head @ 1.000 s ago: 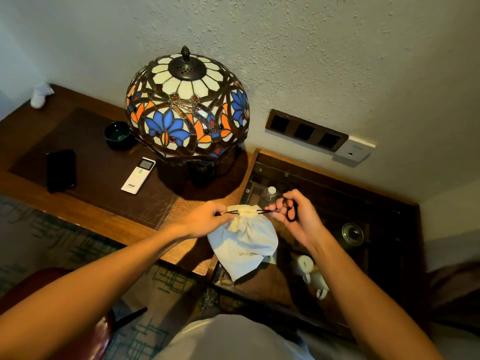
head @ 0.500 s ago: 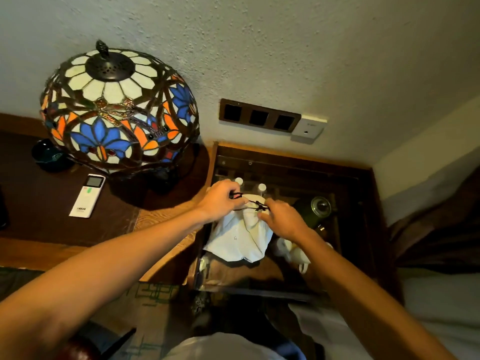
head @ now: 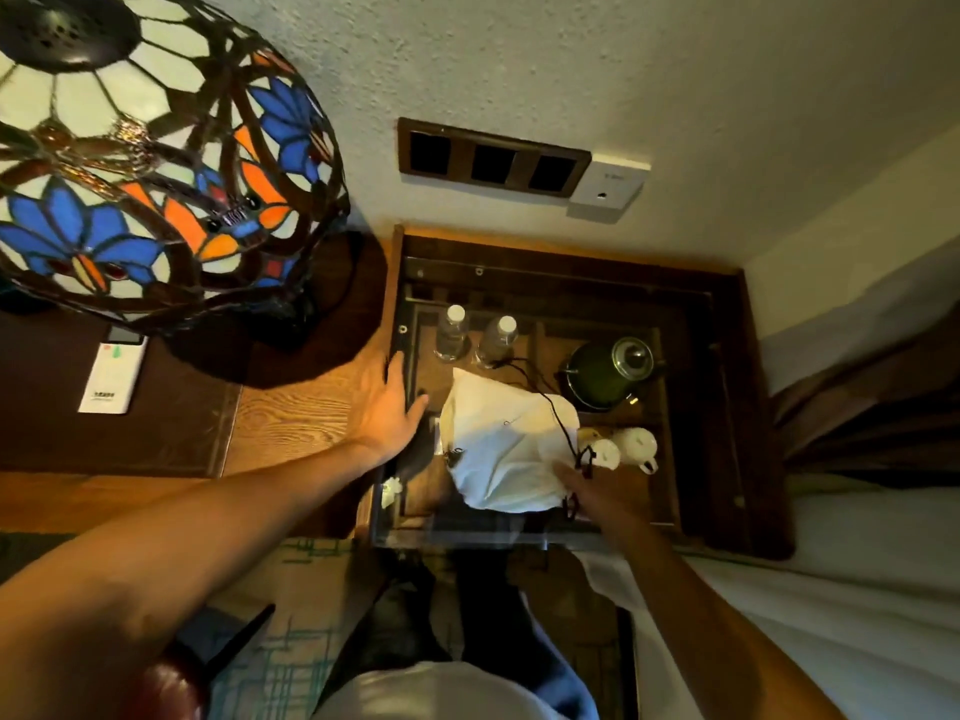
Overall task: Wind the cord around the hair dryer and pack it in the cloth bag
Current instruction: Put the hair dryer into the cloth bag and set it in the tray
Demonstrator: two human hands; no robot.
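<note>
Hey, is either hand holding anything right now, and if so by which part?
The right hand rests at the lower right edge of the white cloth bag, by the black drawstring; a closed grip can't be confirmed. The left hand is open, holding nothing.

Small print on the white remote control [head: 110, 377] and cloth bag [head: 506, 444], too blurred to read.

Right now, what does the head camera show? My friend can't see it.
A white cloth drawstring bag lies on a glass-topped wooden table, with the right hand at its black cord and the left hand flat on the table's edge. Nearby stand two clear water bottles, a green kettle and a stained-glass lamp.
</note>
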